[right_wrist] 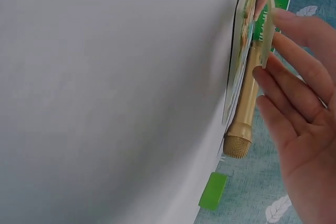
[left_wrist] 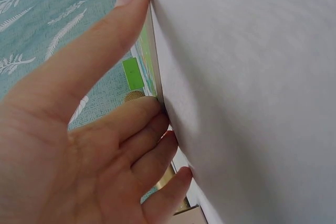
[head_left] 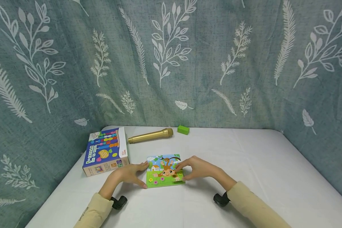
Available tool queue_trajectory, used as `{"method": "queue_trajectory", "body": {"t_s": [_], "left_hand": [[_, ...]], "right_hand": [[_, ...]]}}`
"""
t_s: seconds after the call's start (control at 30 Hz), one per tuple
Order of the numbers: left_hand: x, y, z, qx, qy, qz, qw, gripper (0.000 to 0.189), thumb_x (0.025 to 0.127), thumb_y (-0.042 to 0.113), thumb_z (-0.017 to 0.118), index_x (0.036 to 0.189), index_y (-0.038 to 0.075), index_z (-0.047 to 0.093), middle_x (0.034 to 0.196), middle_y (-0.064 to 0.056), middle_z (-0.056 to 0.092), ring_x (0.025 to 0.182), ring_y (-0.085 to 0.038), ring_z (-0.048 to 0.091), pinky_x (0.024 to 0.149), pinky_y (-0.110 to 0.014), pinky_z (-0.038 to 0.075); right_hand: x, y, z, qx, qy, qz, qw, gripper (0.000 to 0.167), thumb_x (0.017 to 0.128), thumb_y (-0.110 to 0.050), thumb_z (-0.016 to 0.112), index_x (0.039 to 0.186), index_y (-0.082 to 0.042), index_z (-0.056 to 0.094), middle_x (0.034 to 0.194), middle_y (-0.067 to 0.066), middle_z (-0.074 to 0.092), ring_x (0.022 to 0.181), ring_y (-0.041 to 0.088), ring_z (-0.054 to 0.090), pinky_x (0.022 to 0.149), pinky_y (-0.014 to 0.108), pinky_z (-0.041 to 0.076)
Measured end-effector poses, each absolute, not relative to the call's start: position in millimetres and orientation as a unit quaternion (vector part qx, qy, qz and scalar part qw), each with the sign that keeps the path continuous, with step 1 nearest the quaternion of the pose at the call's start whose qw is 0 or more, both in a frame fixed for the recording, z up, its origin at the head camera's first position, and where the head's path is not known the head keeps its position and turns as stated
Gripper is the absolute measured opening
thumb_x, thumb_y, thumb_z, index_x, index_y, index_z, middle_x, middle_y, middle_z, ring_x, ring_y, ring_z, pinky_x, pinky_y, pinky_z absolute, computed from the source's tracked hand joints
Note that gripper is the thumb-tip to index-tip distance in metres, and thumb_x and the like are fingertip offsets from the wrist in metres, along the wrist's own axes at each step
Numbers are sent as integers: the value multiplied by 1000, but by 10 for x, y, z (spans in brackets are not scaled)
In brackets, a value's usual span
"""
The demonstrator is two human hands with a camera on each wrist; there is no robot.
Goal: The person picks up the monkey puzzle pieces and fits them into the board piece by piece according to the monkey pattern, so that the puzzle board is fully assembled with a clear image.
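Note:
A square jigsaw puzzle (head_left: 159,177) with a cartoon monkey, a small house and flowers lies flat on the white table. The thumb and fingertips of my left hand (head_left: 128,173) rest along its left edge, spread apart; the left wrist view shows them right at the board's side (left_wrist: 149,51). Over the puzzle's right side, my right hand (head_left: 200,167) pinches a thin puzzle piece (right_wrist: 268,27) between thumb and fingers. In the right wrist view this piece appears edge-on, raised above the board. A dark gap shows at the puzzle's lower right corner.
To the left stands a blue and white toy box (head_left: 105,150) with coloured pictures. Behind the puzzle lie a gold microphone (head_left: 151,136) and a green block (head_left: 183,129). A leaf-patterned curtain (head_left: 171,63) hangs behind and beside the table (head_left: 231,145).

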State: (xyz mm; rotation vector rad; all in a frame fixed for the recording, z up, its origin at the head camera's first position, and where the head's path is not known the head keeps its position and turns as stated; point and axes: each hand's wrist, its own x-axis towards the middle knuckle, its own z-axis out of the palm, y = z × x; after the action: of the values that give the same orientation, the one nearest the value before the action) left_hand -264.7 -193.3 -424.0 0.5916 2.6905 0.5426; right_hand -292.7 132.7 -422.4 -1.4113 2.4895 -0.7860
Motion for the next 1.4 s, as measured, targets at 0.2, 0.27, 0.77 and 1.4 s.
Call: {"method": "queue_trajectory", "body": {"t_s": [0.2, 0.27, 0.77, 1.4], "left_hand": [[-2644, -1936, -4242, 208, 945, 189, 165, 95, 72, 45, 82, 150, 15, 37, 156, -8, 28, 142, -33, 25, 114, -52, 22], [-2645, -1933, -4251, 207, 945, 191, 166, 95, 72, 46, 82, 150, 16, 37, 156, -7, 28, 142, -33, 25, 114, -52, 22], [-2665, -1930, -4280, 210, 943, 196, 168, 96, 71, 47, 82, 150, 16, 36, 156, -7, 27, 142, -32, 25, 114, -51, 21], [-2836, -1910, -4263, 239, 937, 167, 194, 97, 72, 44, 82, 151, 16, 33, 157, -7, 25, 143, -32, 23, 115, -51, 20]], "right_hand": [[-2948, 1259, -4254, -483, 834, -253, 90, 32, 84, -13, 74, 116, -13, 72, 123, 3, 66, 119, 16, 57, 100, 39, 46], [-2955, 1252, -4269, -488, 830, -253, 91, 31, 85, -13, 74, 115, -12, 72, 123, 4, 66, 119, 18, 57, 100, 39, 46], [-2971, 1222, -4324, -467, 842, -249, 105, 26, 84, -15, 75, 111, -13, 74, 121, 4, 67, 117, 17, 59, 101, 37, 45], [-2878, 1208, -4319, -435, 862, -242, 93, 29, 82, -12, 77, 111, -9, 74, 116, 4, 69, 113, 18, 61, 94, 35, 50]]}}
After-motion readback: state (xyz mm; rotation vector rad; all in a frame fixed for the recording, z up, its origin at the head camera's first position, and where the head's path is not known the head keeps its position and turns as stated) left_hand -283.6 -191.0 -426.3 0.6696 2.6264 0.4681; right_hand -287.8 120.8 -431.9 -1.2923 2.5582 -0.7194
